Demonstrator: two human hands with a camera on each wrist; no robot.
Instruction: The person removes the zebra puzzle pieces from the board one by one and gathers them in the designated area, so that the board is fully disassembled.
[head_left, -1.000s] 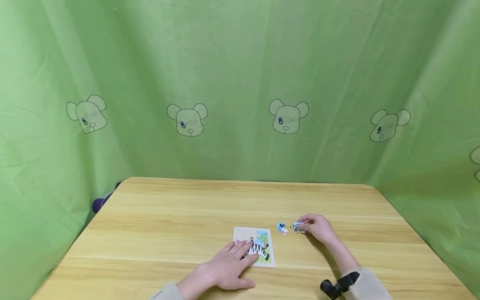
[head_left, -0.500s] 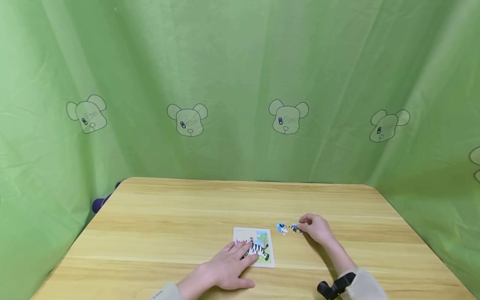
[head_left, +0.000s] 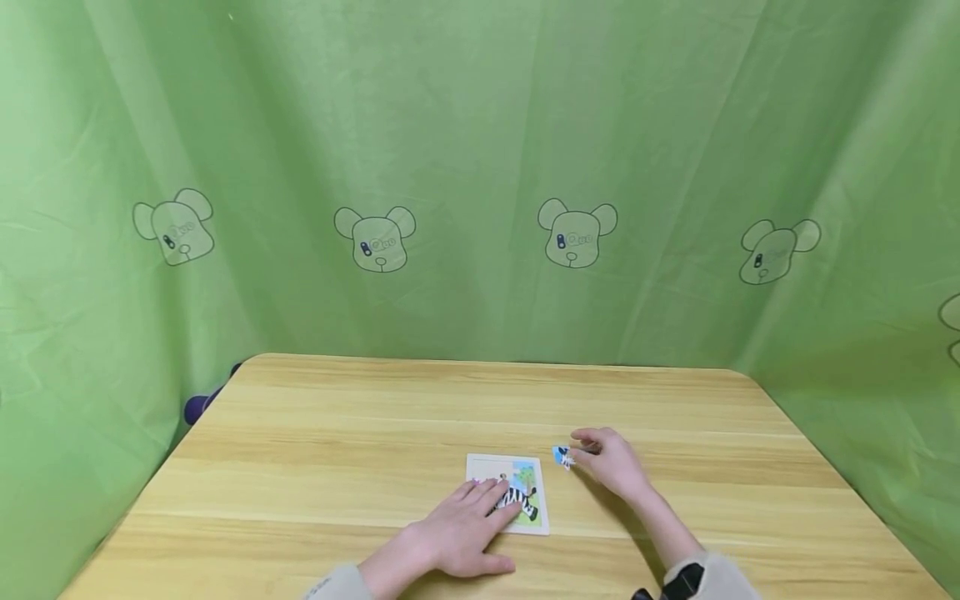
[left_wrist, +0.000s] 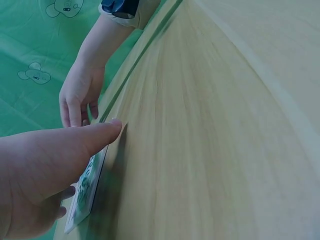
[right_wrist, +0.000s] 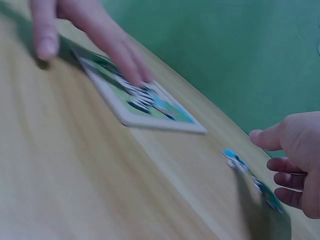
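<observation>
My left hand rests with straight fingers on a framed zebra jigsaw puzzle, covering part of the picture. My right hand hovers just right of a blue puzzle piece with black and white marks. In the right wrist view, a second puzzle piece with dark, white and green parts lies on the table beside the blue one, beneath my loosely curled right fingers. A gap shows between the thumb and fingers, with nothing held there. From the head view, that second piece is mostly hidden by the hand.
A light wooden table carries the puzzle and pieces. Green curtains printed with bear heads hang behind it and at both sides. Something purple shows past the table's left edge. A black strap circles the right sleeve.
My right hand has shifted left toward the blue piece, leaving its grip on the second piece, which had slid left with it. The left hand stays nearly still on the puzzle.
</observation>
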